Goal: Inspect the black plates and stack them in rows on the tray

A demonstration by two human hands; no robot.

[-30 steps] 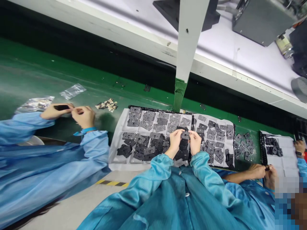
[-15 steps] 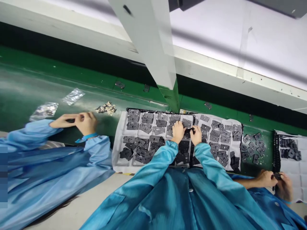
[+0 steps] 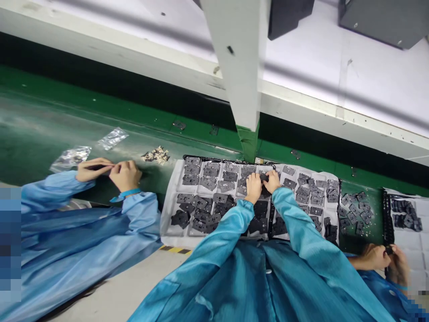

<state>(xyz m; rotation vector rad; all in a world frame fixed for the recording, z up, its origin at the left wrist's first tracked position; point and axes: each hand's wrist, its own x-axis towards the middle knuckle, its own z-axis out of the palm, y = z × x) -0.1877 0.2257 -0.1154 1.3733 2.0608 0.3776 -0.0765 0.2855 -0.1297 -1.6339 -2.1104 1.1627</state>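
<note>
My left hand (image 3: 254,188) and my right hand (image 3: 272,182) meet above a white compartment tray (image 3: 172,223). Between their fingertips is a small black part (image 3: 264,177), gripped from both sides; its exact kind is too small to tell. Flat dark rectangular plates with holes (image 3: 208,169) lie in the tray's compartments around and below my hands. Under my right forearm, a second white tray (image 3: 326,172) carries more such plates, some loosely piled. My forearms hide part of both trays.
A co-worker's hands (image 3: 125,176) work at left, near small metallic pieces (image 3: 157,155) and clear plastic bags (image 3: 113,138). Another person's hands (image 3: 375,256) hold a dark part at right. Loose plates (image 3: 357,210) lie on the green bench. A white post (image 3: 246,76) stands ahead.
The camera view has shifted, so the bench appears slightly lower and farther right. My hands have moved a little toward the tray's far edge, still on the black part.
</note>
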